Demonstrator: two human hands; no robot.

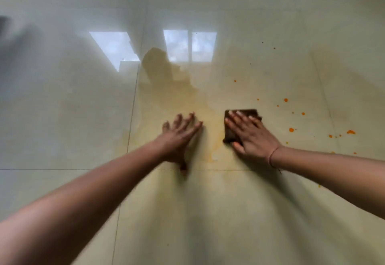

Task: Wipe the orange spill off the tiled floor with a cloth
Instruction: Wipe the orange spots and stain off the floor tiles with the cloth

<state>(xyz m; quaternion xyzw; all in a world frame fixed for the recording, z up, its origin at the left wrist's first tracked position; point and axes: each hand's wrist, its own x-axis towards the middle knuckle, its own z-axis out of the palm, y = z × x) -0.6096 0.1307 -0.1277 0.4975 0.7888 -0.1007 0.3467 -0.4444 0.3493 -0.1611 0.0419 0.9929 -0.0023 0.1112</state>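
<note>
My right hand (251, 134) presses flat on a folded dark brown cloth (231, 132) on the glossy pale tiled floor (208, 212). My left hand (180, 137) rests palm down on the floor to the left of the cloth, fingers spread, holding nothing. Between the two hands lies a faint smeared yellow-orange film (210, 123) that reaches up and to the left. Bright orange drops (291, 130) are scattered to the right of the cloth, with a larger splash (350, 132) further right.
Window reflections (189, 45) shine on the tiles ahead. Grout lines run across below the hands and vertically left of my left hand. A dark blurred shape (6, 25) sits at the far left edge.
</note>
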